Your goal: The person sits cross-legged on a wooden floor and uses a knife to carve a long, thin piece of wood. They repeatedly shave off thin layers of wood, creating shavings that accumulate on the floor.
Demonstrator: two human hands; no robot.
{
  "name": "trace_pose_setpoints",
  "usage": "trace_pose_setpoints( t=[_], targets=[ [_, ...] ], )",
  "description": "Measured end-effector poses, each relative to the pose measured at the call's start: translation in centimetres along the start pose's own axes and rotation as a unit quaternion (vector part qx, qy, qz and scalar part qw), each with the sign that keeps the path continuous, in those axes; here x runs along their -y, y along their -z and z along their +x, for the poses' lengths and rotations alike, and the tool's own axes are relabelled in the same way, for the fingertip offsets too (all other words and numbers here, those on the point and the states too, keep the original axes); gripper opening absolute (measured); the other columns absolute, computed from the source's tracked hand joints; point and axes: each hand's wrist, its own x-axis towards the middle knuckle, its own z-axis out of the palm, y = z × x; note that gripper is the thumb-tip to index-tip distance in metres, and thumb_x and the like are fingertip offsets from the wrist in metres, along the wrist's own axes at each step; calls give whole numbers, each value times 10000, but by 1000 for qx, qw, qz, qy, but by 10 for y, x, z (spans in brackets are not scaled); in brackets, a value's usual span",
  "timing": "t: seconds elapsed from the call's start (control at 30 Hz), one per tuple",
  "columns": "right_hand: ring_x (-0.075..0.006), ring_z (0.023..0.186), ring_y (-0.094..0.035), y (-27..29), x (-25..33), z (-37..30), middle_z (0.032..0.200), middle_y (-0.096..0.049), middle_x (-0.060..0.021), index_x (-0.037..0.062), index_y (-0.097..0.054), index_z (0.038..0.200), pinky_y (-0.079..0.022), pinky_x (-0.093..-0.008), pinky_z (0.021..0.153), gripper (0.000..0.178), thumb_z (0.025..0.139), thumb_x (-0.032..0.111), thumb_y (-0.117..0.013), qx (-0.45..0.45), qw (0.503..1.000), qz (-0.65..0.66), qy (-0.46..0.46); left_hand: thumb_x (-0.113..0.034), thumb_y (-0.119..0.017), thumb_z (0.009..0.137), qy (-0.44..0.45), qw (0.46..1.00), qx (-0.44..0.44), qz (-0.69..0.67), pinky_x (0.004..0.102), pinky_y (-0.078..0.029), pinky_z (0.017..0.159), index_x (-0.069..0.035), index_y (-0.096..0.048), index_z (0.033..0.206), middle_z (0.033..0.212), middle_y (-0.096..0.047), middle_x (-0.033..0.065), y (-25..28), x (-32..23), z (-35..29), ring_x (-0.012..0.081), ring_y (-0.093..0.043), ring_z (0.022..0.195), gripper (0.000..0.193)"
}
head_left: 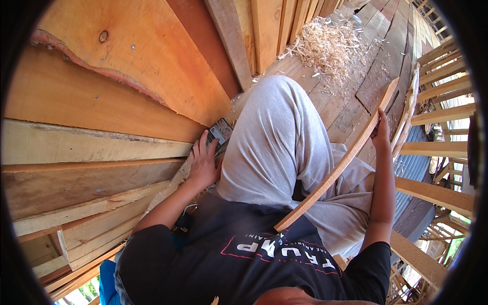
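My right hand [381, 130] is closed around a long, narrow wooden strip [338, 168] near its far end. The strip slants across my right leg, its near end by the front of my black shirt. On the other side, my left hand [204, 165] has its fingers stretched out and apart beside my raised knee. Its fingertips reach to the lower edge of a mobile phone [220, 131] with a lit screen, which sits low between the knee and the board wall. Whether they press on the phone I cannot tell.
Wooden boards [101, 109] form a wall close on my left. A heap of curly wood shavings [328, 44] lies on the plank floor [351, 109] ahead. Along the right runs an open slatted railing [439, 148], with a corrugated metal sheet [410, 165] beyond it.
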Motion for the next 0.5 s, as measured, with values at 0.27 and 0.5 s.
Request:
trace_pose_setpoints(
  t=[0.27,0.5],
  targets=[
    [-178,615,-642,23,-4,18,749,-629,-36,104,-596,967,-525,-304,538,329,911,426,-569,35,999,-17,-19,-256,-625,842,1,1000,11,7,570,-252,1046,-28,-363,1393,1508,-180,239,0,-3,4,461,-273,1301,651],
    [-89,372,-488,-25,5,-22,526,-547,56,217,-560,687,-327,-225,340,338,889,487,-574,-58,998,12,12,-294,-621,850,27,1000,-8,-4,562,-260,1045,24,-277,1417,1508,-181,239,-5,4,-4,462,-291,1291,735]
  ],
)
